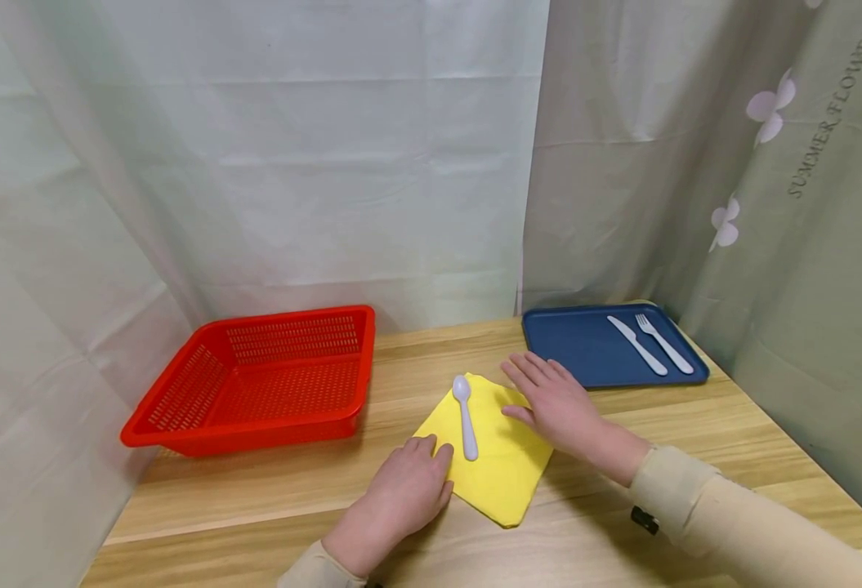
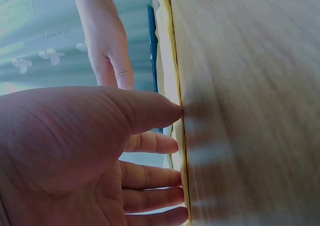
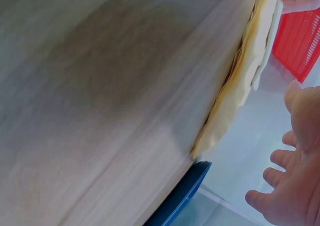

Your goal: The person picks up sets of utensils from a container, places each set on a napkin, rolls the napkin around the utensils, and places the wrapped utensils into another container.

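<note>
A folded yellow cloth (image 1: 500, 457) lies turned cornerwise on the wooden table, its stacked layers visible from the side in the left wrist view. On top of it rests a white spoon (image 1: 466, 416), bowl pointing away from me. My left hand (image 1: 410, 482) touches the cloth's left edge; in the left wrist view its thumb and fingers (image 2: 152, 176) reach that edge without curling round it. Above the cloth's right side hovers my right hand (image 1: 556, 404), fingers extended and holding nothing. The right wrist view shows it apart from the cloth.
A red perforated basket (image 1: 360, 400) stands at the left. At the back right is a blue tray (image 1: 566, 347) bearing a white knife (image 1: 638, 346) and a white fork (image 1: 664, 343). Pale curtains (image 1: 372, 163) hang behind the table and along its sides.
</note>
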{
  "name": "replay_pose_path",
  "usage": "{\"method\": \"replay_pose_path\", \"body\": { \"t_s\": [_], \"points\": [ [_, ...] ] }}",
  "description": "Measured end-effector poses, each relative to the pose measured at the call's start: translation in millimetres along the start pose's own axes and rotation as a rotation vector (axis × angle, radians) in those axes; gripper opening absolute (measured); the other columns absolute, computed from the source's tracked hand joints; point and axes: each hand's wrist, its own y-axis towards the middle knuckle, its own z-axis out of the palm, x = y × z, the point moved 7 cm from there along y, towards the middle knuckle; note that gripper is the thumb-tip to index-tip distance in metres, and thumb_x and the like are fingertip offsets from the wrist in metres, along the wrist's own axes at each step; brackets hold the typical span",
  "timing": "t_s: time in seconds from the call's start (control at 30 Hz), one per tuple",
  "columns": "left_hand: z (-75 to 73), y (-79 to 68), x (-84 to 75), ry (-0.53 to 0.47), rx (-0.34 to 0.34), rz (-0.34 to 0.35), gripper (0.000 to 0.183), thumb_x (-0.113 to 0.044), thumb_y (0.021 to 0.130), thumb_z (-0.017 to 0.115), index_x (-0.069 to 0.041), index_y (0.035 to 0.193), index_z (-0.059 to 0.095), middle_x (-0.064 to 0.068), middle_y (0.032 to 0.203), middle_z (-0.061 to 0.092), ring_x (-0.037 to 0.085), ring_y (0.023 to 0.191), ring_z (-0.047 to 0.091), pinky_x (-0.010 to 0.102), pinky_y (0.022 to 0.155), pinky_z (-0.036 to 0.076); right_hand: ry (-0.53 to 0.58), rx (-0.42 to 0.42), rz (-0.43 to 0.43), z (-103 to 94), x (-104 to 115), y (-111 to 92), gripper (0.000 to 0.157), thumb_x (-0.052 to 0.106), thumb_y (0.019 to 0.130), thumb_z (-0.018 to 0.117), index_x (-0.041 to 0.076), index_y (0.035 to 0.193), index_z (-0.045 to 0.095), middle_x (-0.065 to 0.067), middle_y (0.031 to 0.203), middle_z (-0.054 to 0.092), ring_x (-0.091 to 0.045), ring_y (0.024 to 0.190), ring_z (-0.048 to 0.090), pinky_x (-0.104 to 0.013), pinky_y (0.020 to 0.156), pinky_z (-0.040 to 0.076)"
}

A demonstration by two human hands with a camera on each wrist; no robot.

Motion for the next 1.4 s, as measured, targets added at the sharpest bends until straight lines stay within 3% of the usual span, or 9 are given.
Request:
{"method": "replay_pose_path", "body": {
  "t_s": [0.7, 0.97, 1.4],
  "points": [
    [-4.3, 0.8, -1.5, 0.004, -0.01, -0.003, 0.035, -0.026, 0.094, 0.084, -0.003, 0.116, 0.071, 0.018, 0.113, 0.07, 0.035, 0.102, 0.07, 0.05, 0.086, 0.061, -0.052, -0.011, 0.05, -3.2, -27.1, -3.1, 0.073, 0.043, 0.106, 0.074, 0.004, 0.163, 0.051, -0.021, 0.167, 0.049, -0.043, 0.156, 0.044, -0.065, 0.123, 0.038],
    [-1.0, 0.8, -0.3, -0.002, -0.002, -0.003, 0.034, -0.028, 0.095, 0.083, -0.004, 0.115, 0.07, 0.017, 0.111, 0.069, 0.034, 0.102, 0.069, 0.049, 0.087, 0.061, -0.035, 0.022, 0.084, -1.9, -36.2, -5.3, 0.075, 0.045, 0.107, 0.072, 0.004, 0.166, 0.048, -0.021, 0.17, 0.045, -0.044, 0.157, 0.041, -0.066, 0.125, 0.034],
    [1.5, 0.9, 0.6, -0.016, 0.035, -0.013, 0.038, -0.029, 0.097, 0.083, -0.003, 0.122, 0.071, 0.019, 0.12, 0.071, 0.036, 0.11, 0.069, 0.05, 0.093, 0.061, -0.017, 0.026, 0.11, -3.3, -47.0, -8.7, 0.075, 0.045, 0.108, 0.07, 0.004, 0.166, 0.047, -0.021, 0.171, 0.044, -0.044, 0.159, 0.038, -0.066, 0.126, 0.031]
  ]
}}
